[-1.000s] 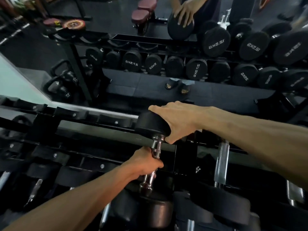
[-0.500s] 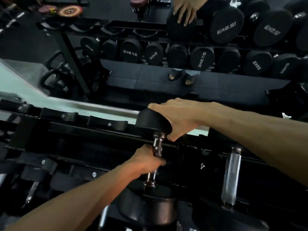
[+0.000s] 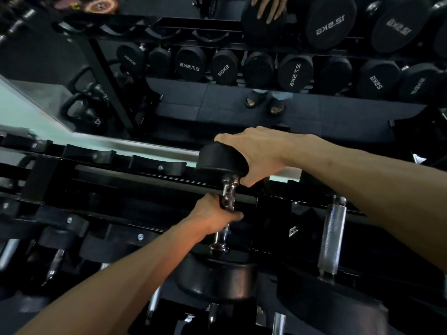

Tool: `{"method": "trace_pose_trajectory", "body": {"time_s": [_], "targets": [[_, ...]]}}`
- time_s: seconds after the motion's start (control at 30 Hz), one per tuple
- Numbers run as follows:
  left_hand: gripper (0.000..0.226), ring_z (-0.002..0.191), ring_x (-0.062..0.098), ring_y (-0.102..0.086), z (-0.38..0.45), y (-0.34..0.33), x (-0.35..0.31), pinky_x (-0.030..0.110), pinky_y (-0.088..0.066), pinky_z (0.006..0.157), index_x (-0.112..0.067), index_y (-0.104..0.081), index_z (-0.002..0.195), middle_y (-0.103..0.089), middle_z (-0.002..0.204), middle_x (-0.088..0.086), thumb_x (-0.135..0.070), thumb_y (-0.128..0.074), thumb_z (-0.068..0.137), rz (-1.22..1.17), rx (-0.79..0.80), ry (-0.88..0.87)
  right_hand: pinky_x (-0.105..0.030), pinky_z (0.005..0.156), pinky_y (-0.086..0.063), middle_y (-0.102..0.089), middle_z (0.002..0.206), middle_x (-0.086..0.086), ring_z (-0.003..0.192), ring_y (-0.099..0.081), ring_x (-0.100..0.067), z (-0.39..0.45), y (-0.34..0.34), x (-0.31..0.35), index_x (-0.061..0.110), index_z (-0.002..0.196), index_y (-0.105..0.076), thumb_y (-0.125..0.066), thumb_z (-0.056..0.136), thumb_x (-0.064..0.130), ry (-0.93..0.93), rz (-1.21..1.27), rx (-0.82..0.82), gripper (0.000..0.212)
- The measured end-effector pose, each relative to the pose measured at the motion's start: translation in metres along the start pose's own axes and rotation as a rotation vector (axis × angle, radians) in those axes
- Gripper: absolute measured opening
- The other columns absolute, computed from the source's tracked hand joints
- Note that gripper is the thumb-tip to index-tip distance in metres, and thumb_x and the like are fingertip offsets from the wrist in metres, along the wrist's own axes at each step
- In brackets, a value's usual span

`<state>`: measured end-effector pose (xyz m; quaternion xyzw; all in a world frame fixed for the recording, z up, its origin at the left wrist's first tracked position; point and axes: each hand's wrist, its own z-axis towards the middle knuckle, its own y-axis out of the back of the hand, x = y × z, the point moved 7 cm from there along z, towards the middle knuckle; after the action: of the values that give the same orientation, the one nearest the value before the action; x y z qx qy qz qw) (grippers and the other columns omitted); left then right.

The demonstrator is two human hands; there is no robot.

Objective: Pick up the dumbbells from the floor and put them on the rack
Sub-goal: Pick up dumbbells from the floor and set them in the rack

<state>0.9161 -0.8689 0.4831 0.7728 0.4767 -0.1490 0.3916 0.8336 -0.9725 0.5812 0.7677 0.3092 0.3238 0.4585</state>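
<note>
wall mirror point(image 3: 242, 112), kettlebells point(image 3: 89, 105), black floor mats point(image 3: 183, 97)

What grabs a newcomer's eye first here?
Centre frame, both hands on one black dumbbell over the rack: the left hand grips its chrome handle, the right hand cups the far head. Behind the rack a mirror fills the upper half, showing rows of racked dumbbells with reversed weight labels. At lower right, another chrome handle stands out against the dark rack.
</note>
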Motion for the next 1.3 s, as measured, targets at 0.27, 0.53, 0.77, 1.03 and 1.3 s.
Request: {"method": "trace_pose_trajectory", "body": {"time_s": [0.27, 0.53, 0.77, 1.03, 1.3], "targets": [[0.023, 0.080, 0.011, -0.063, -0.004, 0.002, 0.004, 0.022, -0.047, 0.067, -0.018, -0.064, 0.094, -0.067, 0.088, -0.002, -0.032, -0.076, 0.079, -0.009, -0.072, -0.051, -0.031, 0.075, -0.044, -0.063, 0.114, 0.005, 0.093, -0.061, -0.021, 0.005, -0.005, -0.006, 0.030, 0.150, -0.024, -0.081, 0.065, 0.044, -0.040, 0.041, -0.100, 0.103], [0.049, 0.090, 0.007, -0.061, -0.028, 0.027, 0.008, 0.016, -0.045, 0.072, -0.020, -0.054, 0.127, -0.065, 0.106, -0.006, -0.043, -0.066, 0.085, 0.136, -0.203, -0.175, -0.046, 0.101, -0.046, -0.050, 0.139, -0.005, 0.123, -0.052, -0.030, -0.003, 0.000, 0.005, 0.018, 0.156, -0.019, -0.069, 0.079, 0.057, -0.085, -0.005, -0.144, 0.100], [0.058, 0.120, 0.021, -0.050, -0.082, 0.069, 0.026, 0.039, -0.046, 0.096, -0.020, -0.043, 0.138, -0.051, 0.132, 0.003, -0.049, -0.055, 0.089, 0.429, -0.410, -0.233, -0.039, 0.121, -0.017, -0.033, 0.159, -0.005, 0.150, -0.021, -0.024, -0.005, 0.020, 0.074, 0.014, 0.156, -0.025, -0.053, 0.094, 0.054, 0.061, -0.052, -0.285, 0.079], [0.061, 0.123, 0.024, -0.047, -0.166, 0.104, 0.119, 0.035, -0.037, 0.103, -0.019, -0.042, 0.139, -0.050, 0.132, 0.005, -0.051, -0.053, 0.089, 0.500, -0.655, -0.101, -0.039, 0.121, -0.016, -0.026, 0.161, -0.004, 0.153, -0.011, -0.025, 0.015, 0.005, 0.202, 0.014, 0.155, -0.026, -0.053, 0.095, 0.053, 0.267, -0.177, -0.269, 0.077], [0.060, 0.120, 0.024, -0.050, -0.266, 0.108, 0.263, 0.035, -0.038, 0.103, -0.018, -0.043, 0.137, -0.052, 0.130, 0.005, -0.050, -0.055, 0.087, 0.414, -0.787, 0.066, -0.040, 0.121, -0.020, -0.022, 0.163, -0.007, 0.151, -0.015, -0.025, 0.014, -0.053, 0.358, 0.015, 0.157, -0.022, -0.058, 0.091, 0.053, 0.415, -0.277, -0.162, 0.084]]}}
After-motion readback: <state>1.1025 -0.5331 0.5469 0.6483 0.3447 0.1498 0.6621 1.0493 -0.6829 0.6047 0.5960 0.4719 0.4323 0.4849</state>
